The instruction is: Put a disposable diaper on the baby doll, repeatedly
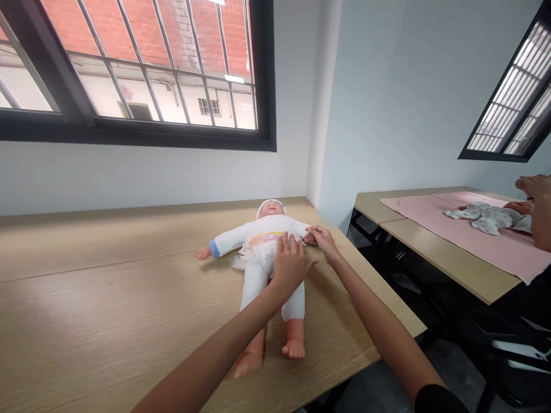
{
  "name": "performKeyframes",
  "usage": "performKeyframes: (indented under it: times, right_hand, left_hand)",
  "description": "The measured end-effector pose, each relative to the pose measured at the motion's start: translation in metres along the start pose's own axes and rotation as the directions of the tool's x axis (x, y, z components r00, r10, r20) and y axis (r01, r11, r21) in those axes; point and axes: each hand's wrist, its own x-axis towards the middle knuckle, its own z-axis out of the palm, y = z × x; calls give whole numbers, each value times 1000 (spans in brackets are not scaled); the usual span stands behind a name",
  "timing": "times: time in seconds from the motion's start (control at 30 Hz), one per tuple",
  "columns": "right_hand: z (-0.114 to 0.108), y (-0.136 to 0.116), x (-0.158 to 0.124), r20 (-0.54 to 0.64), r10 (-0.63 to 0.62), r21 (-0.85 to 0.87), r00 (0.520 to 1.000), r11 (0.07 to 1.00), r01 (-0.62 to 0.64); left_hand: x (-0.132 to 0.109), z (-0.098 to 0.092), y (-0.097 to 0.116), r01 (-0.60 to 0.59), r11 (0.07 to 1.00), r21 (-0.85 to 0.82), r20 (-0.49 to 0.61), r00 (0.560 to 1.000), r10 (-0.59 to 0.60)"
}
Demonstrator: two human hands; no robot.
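A baby doll [262,229] lies on its back on a light wood table [107,304], dressed in a white outfit and a white disposable diaper [258,246]. Its feet point toward me. My left hand [290,264] rests flat on the front of the diaper, fingers spread. My right hand [322,242] is at the doll's far arm, with its fingers closed on the end of the white sleeve. The doll's other arm stretches out to the left, untouched.
On a second table at the right, a pink mat [413,212] holds another doll [486,218] in a patterned garment. A co-worker's hand [534,192] is above it. The near table's right edge drops to a dark floor area. A barred window [129,137] is on the wall behind.
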Motion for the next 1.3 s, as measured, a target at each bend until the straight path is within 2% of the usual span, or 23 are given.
performKeyframes:
  times: [0.33, 0.83, 1.3]
  right_hand:
    - [-1, 2, -1, -16, 11, -11, 1000, 1000, -12]
    - [-1, 4, -2, -17, 38, -30, 999, 999, -38]
    - [3, 7, -5, 3, 13, -71, 1000, 997, -12]
  left_hand:
    - [-1, -1, -2, -16, 1000, 7, -86, 996, 16]
    - [-1, 1, -1, -27, 999, -24, -61, 998, 25]
    - [-1, 4, -3, -86, 996, 30, -115, 989, 89]
